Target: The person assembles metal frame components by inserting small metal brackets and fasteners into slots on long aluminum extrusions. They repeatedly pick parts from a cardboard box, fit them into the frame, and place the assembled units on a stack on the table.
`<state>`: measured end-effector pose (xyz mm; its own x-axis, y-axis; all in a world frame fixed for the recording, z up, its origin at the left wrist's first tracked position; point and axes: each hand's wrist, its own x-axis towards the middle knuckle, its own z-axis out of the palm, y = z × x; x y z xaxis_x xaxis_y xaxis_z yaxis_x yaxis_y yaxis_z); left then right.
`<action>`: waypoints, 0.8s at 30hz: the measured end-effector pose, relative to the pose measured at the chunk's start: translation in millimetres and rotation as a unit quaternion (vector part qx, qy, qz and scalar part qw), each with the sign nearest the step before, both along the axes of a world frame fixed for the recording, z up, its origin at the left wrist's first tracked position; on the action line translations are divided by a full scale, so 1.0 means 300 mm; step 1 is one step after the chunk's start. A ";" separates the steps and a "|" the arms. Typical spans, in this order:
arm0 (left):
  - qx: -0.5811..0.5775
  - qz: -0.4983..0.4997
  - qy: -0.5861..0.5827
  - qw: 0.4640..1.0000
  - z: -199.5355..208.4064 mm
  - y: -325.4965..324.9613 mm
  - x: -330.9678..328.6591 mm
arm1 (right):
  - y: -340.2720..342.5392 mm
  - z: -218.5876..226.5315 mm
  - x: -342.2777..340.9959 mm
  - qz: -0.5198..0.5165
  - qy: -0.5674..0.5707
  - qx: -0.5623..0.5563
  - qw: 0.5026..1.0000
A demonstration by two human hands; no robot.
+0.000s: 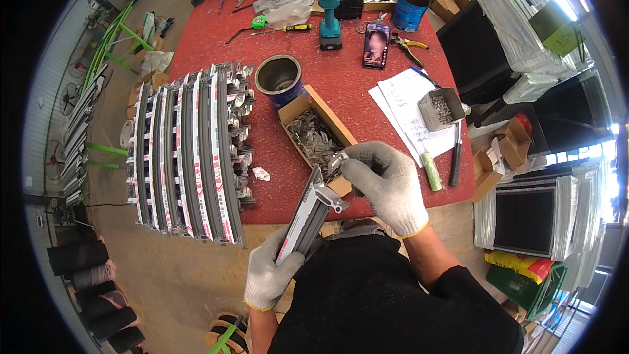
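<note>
My left hand [270, 274], in a white-and-grey work glove, is wrapped round a grey metal profile [306, 220] with a pale label strip. The profile slants up in front of my body, and a silver metal bracket [331, 198] juts from its upper end. Just above that end, my right hand [392, 187], gloved too, pinches a small silver metal clip [337, 159] between thumb and finger. Its other fingers curl inward and are partly hidden. Right behind the clip stands a long cardboard box [329, 113] full of similar small metal pieces.
Labelled profiles [196, 151] lie in a row over the red table's [357, 95] left edge. A blue can [278, 77], cordless drill [329, 16], phone [376, 46], pliers [411, 44], papers [400, 108] and a tin of small parts [440, 109] stand or lie farther back.
</note>
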<state>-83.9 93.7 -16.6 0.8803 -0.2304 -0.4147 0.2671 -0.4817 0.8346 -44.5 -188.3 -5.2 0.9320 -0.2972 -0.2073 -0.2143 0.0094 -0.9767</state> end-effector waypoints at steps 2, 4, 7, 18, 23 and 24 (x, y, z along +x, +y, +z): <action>0.000 -0.007 -0.009 1.000 0.001 -0.007 0.001 | 0.011 0.010 0.002 0.011 0.009 -0.012 1.000; 0.005 -0.007 -0.010 1.000 0.002 -0.010 0.001 | 0.020 0.015 0.003 0.016 -0.010 -0.001 1.000; 0.015 -0.002 -0.001 1.000 0.005 -0.011 0.001 | 0.022 0.015 0.008 0.028 0.002 -0.033 0.999; 0.037 0.016 0.007 0.999 0.004 -0.023 0.016 | 0.011 -0.008 0.034 0.029 -0.032 -0.078 0.996; 0.033 -0.005 0.002 0.999 -0.002 -0.014 0.023 | -0.022 -0.010 0.055 0.131 0.049 0.063 0.988; 0.049 -0.006 0.010 0.999 -0.003 -0.014 0.025 | -0.026 -0.011 0.058 0.132 0.052 0.062 0.988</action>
